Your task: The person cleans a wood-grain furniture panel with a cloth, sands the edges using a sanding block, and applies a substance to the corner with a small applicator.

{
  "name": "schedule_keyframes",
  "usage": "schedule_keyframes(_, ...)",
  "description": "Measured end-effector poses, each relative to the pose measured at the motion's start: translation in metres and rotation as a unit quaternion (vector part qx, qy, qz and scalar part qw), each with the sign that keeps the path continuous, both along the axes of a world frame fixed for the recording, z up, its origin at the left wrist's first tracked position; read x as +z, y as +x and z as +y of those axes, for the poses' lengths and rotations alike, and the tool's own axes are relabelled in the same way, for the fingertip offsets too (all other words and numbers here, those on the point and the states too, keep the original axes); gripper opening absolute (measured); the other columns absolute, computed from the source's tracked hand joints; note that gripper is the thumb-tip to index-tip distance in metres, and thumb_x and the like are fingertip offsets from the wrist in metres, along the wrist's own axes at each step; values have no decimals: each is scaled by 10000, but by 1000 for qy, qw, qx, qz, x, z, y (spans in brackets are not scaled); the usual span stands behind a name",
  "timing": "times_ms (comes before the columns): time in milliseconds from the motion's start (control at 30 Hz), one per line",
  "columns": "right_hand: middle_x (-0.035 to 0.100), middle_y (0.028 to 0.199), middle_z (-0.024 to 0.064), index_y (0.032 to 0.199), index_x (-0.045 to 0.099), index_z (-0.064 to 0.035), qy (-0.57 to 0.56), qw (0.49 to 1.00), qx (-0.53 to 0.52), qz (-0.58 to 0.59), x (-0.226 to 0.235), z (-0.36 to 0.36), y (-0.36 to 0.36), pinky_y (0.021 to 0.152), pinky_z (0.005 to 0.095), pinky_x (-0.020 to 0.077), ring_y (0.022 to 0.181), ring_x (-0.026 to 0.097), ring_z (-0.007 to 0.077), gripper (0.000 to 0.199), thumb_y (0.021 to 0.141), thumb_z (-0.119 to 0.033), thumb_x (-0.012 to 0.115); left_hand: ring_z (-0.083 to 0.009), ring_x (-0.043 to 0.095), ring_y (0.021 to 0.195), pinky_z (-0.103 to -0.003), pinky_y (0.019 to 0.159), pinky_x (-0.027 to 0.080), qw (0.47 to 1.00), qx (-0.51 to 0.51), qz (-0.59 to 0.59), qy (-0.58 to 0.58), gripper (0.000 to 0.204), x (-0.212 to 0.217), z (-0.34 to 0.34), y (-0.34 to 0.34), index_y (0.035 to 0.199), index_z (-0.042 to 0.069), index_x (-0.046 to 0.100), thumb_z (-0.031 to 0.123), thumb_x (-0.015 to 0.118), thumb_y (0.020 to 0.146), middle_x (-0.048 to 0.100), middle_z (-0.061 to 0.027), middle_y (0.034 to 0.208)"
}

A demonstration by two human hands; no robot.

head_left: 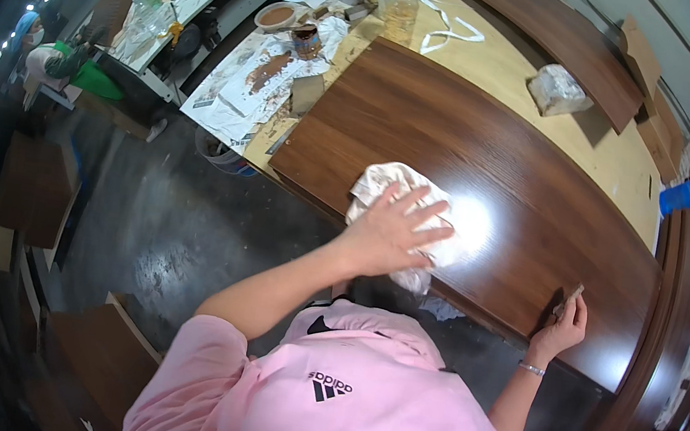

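A dark brown wooden panel point(430, 121) with a glossy face lies on the workbench in front of me. My left hand point(397, 228) rests spread and flat on a crumpled white cloth point(385, 175), pressing it against the panel near its front edge. The cloth's lower end hangs over that edge. Over the panel's right end, my right hand point(560, 330) is closed around a small greyish-brown folded piece point(572, 294). Its kind cannot be made out, as the fingers cover most of it.
Behind the panel are a wrapped white block point(558, 91), another brown panel point(560, 29) and a blue bottle point(687, 195). A stained tin point(306, 40), a bowl point(276, 17) and jars point(401, 12) stand at the back left. A person point(43, 59) is at the far left.
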State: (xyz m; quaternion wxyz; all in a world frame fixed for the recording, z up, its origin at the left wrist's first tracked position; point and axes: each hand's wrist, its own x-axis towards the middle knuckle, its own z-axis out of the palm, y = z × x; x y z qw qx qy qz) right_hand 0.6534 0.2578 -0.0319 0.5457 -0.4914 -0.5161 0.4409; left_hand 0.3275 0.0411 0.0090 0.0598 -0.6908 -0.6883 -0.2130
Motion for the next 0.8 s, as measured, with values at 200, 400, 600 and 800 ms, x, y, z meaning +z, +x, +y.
schedule_keyframes(200,657,957,22,1075,695,45,27,999,8,-36,11,-6,-11,792,253,472,871,580,103,196,926,-71,643,-356,404,1364,-593,1056,359,935,337,21,-110,570,-8,-41,-198,1474,149,455,358,536,950,450,-129,1483)
schedule_keyframes(400,673,1122,86,1138,663,73,-32,999,6,-1,-3,-1,3,907,309,509,983,612,167,254,954,-96,616,-407,397,1346,-574,1102,283,984,176,-25,15,624,-49,0,-94,1298,-19,562,293,667,768,486,-227,1405)
schedule_keyframes(600,657,1186,106,1200,648,60,-7,999,49,-4,-23,19,20,919,306,505,1045,612,185,322,961,-155,636,-367,349,1423,-545,1167,247,980,190,19,-55,694,-7,-46,-73,1456,97,455,357,647,842,400,-202,1516)
schedule_keyframes(800,661,1189,93,1211,658,29,-2,997,74,-23,-42,42,26,962,317,481,1074,604,204,323,964,-177,630,-383,590,1120,-500,953,458,911,389,-105,87,550,-24,-87,-174,1402,75,517,218,653,888,630,-226,1206)
